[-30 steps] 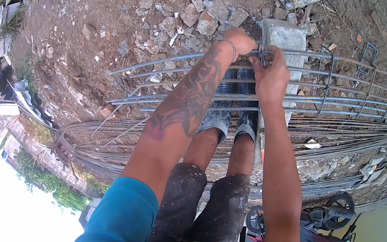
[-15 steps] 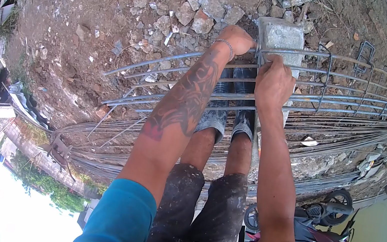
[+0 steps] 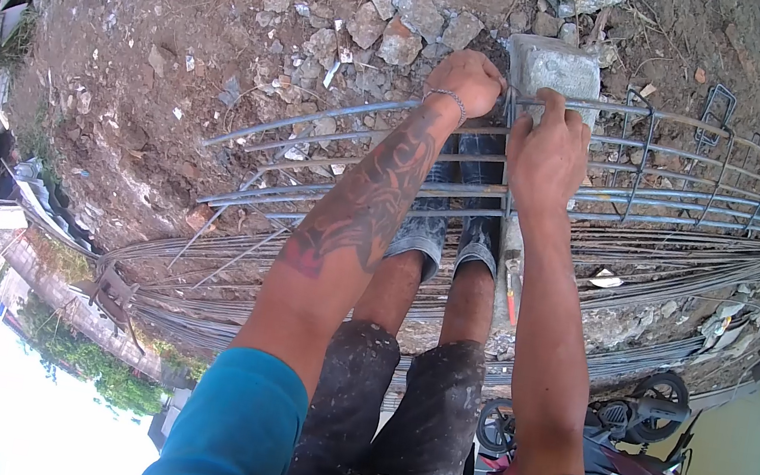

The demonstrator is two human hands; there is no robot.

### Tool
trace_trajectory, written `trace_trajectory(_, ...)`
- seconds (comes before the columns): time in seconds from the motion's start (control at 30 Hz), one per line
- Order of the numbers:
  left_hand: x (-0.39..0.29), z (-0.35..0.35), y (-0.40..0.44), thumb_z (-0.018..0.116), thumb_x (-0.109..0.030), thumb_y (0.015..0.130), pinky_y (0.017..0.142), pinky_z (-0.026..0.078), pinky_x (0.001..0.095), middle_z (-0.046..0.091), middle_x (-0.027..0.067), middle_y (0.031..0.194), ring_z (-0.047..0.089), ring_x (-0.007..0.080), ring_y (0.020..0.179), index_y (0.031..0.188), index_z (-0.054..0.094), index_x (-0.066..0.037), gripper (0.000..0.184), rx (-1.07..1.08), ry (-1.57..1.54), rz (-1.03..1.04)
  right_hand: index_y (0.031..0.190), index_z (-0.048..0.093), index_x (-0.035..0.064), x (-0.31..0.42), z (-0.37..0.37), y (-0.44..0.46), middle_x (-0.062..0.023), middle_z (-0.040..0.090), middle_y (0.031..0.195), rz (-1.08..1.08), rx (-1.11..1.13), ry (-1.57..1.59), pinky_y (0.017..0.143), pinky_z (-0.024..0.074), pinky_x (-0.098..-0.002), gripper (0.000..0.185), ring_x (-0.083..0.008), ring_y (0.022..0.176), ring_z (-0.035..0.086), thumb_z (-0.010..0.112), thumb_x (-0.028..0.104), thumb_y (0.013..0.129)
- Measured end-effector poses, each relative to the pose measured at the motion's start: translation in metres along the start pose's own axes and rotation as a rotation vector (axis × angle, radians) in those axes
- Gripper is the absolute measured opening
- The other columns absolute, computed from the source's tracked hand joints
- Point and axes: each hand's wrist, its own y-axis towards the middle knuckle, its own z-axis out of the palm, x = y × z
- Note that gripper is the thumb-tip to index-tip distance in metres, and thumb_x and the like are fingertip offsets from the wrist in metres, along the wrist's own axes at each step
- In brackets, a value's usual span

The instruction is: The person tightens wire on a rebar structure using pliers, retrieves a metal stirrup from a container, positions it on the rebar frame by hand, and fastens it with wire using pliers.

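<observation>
Long steel rebar (image 3: pixel 665 195) forms a cage across my view, with square stirrups (image 3: pixel 640 164) around the bars on the right. My left hand (image 3: pixel 466 84) is closed over the top bar, beside a stirrup (image 3: pixel 511 109) between my hands. What its fingertips press is partly hidden. Just right of that stirrup, my right hand (image 3: pixel 550 155) rests over the upper bars, thumb and fingers apart, index finger raised. The bars pass over a concrete block (image 3: pixel 554 64) under the cage.
Broken stones (image 3: pixel 414 19) and rubble cover the soil beyond the cage. Thin rods (image 3: pixel 677 247) lie bundled nearer my legs. A red-handled tool (image 3: pixel 511 303) lies by my leg. A loose stirrup (image 3: pixel 716 107) sits at upper right; a motorcycle (image 3: pixel 616 444) stands at lower right.
My right hand has loosened from its pinch at the stirrup and shifted slightly right, its index finger now lifted. My left hand has turned a little at the bar. The red-handled tool has come into view.
</observation>
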Motion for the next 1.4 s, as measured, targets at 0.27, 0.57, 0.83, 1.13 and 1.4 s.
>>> trace_trajectory(0.27, 0.023, 0.007, 0.007, 0.069, -0.030, 0.076, 0.080, 0.051, 0.0355, 0.070, 0.0101, 0.095, 0.066, 0.0267, 0.091, 0.088, 0.073, -0.014, 0.021, 0.000, -0.097, 0.023, 0.112, 0.063, 0.0051, -0.027, 0.005, 0.024, -0.0114, 0.063, 0.107, -0.443, 0.210, 0.151, 0.087, 0.0446, -0.0399, 0.037, -0.0318, 0.097, 0.054, 0.069, 0.008, 0.075)
trace_trajectory(0.57, 0.013, 0.003, -0.020, 0.069, -0.020, 0.080, 0.068, 0.051, 0.0321, 0.071, 0.0104, 0.080, 0.068, 0.0219, 0.072, 0.087, 0.070, -0.005, 0.017, -0.153, -0.280, 0.260, 0.101, 0.063, 0.0044, -0.032, 0.016, 0.018, -0.0136, 0.063, 0.099, -0.360, 0.098, 0.223, 0.085, 0.0450, -0.0409, 0.032, -0.0332, 0.095, 0.056, 0.073, 0.003, 0.071)
trace_trajectory(0.83, 0.011, 0.003, -0.036, 0.069, -0.017, 0.080, 0.065, 0.051, 0.0302, 0.070, 0.0094, 0.077, 0.067, 0.0202, 0.068, 0.087, 0.071, -0.005, 0.014, -0.259, -0.303, 0.404, 0.103, 0.063, 0.0037, -0.033, 0.012, 0.028, -0.0147, 0.064, 0.097, -0.292, 0.166, 0.247, 0.083, 0.0463, -0.0426, 0.032, -0.0344, 0.094, 0.058, 0.073, 0.008, 0.073)
trace_trajectory(1.13, 0.011, 0.003, -0.038, 0.069, -0.019, 0.080, 0.064, 0.051, 0.0303, 0.070, 0.0095, 0.076, 0.067, 0.0211, 0.067, 0.086, 0.071, -0.007, 0.014, -0.281, -0.269, 0.428, 0.099, 0.066, 0.0016, -0.023, -0.007, 0.048, -0.0187, 0.067, 0.090, -0.120, 0.502, 0.088, 0.079, 0.0483, -0.0437, 0.028, -0.0365, 0.089, 0.063, 0.072, 0.016, 0.075)
trace_trajectory(1.4, 0.009, 0.000, -0.040, 0.068, -0.018, 0.081, 0.064, 0.051, 0.0310, 0.070, 0.0099, 0.075, 0.067, 0.0215, 0.066, 0.086, 0.071, -0.006, 0.014, -0.257, -0.283, 0.441, 0.091, 0.056, 0.0013, -0.039, 0.003, 0.061, -0.0148, 0.060, 0.081, -0.379, 0.471, 0.145, 0.071, 0.0450, -0.0411, 0.025, -0.0327, 0.078, 0.057, 0.071, 0.013, 0.076)
